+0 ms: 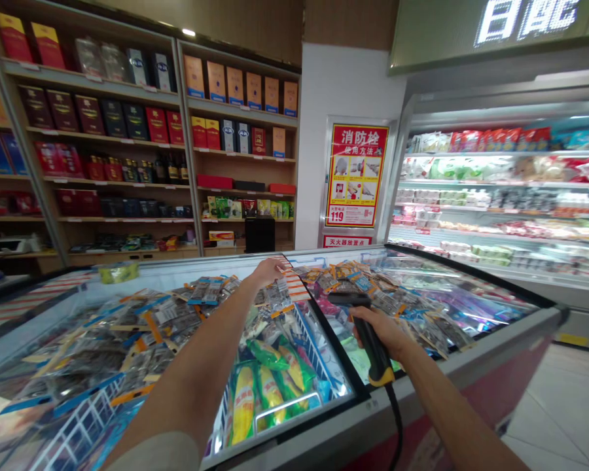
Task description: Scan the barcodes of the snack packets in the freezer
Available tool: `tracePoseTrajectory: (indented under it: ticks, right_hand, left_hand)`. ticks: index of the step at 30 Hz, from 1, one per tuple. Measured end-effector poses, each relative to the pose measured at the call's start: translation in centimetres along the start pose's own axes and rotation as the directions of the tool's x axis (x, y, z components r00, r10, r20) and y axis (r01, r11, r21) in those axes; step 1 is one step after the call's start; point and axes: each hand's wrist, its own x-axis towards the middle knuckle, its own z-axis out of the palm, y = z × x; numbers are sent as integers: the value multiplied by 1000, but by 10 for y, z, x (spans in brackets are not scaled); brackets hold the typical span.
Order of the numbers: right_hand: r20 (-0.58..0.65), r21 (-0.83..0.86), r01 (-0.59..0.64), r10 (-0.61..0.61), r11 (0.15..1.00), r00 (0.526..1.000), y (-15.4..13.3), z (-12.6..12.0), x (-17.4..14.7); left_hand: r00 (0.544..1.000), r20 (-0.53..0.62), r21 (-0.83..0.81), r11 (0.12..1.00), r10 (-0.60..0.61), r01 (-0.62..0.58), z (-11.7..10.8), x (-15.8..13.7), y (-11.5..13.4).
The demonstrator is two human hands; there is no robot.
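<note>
My left hand reaches far across the chest freezer, its fingers curled closed beside a red-and-white striped strip. What lies in those fingers, if anything, is too small to make out. Just below them is a flat clear packet with an orange edge. My right hand grips a black and yellow corded barcode scanner, its head tilted up and toward the left. Many similar packets with blue and orange edges lie over the freezer's left side, and more packets lie on the right.
Under the glass, yellow and green corn-shaped packs fill a white wire basket. A black frame bar divides the freezer lids. Behind stand shelves of boxes, a red fire-hydrant poster and a lit refrigerated display.
</note>
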Motion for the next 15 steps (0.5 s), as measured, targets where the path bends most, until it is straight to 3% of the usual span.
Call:
tracePoseTrajectory:
  ticks: [9, 12, 15]
  right_hand:
    - [-184, 73, 35, -21, 997, 983, -4, -10, 26]
    - [-214, 69, 30, -15, 997, 977, -4, -21, 30]
    - [-249, 96, 24, 1, 995, 969, -6, -36, 29]
  left_hand:
    - [982, 7, 299, 937, -190, 179, -46, -15, -58]
    - [970, -29, 355, 905, -240, 234, -49, -21, -67]
    - [966, -67, 363, 896, -249, 256, -39, -20, -57]
